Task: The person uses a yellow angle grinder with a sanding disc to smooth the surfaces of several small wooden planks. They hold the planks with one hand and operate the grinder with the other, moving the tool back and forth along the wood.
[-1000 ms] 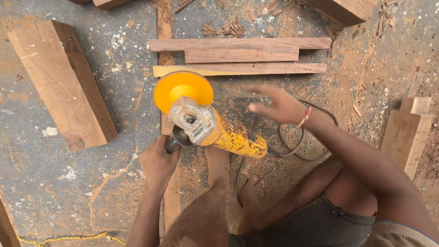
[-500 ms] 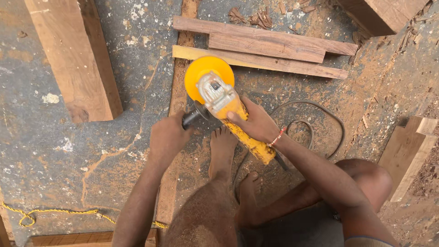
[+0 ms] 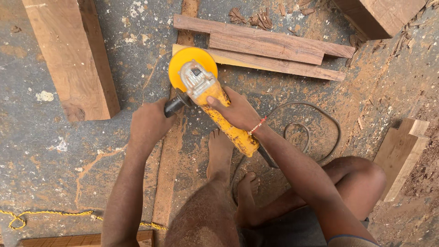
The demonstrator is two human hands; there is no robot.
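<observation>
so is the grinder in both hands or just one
Both hands. The right hand wraps the yellow grinder body, and the left hand grips its black side handle.

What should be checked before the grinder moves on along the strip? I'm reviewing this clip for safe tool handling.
1. Left hand on the black side handle: ok.
2. Right hand around the yellow grinder body: ok.
3. Yellow guard covering the disc from above: ok.
4. Long wooden strip pinned by a foot: cannot tell, the foot lies beside it.
5. Cord clear of the disc: ok, looped behind the tool.
6. Bare feet away from the disc: not ok, toes lie close behind the tool.
</observation>
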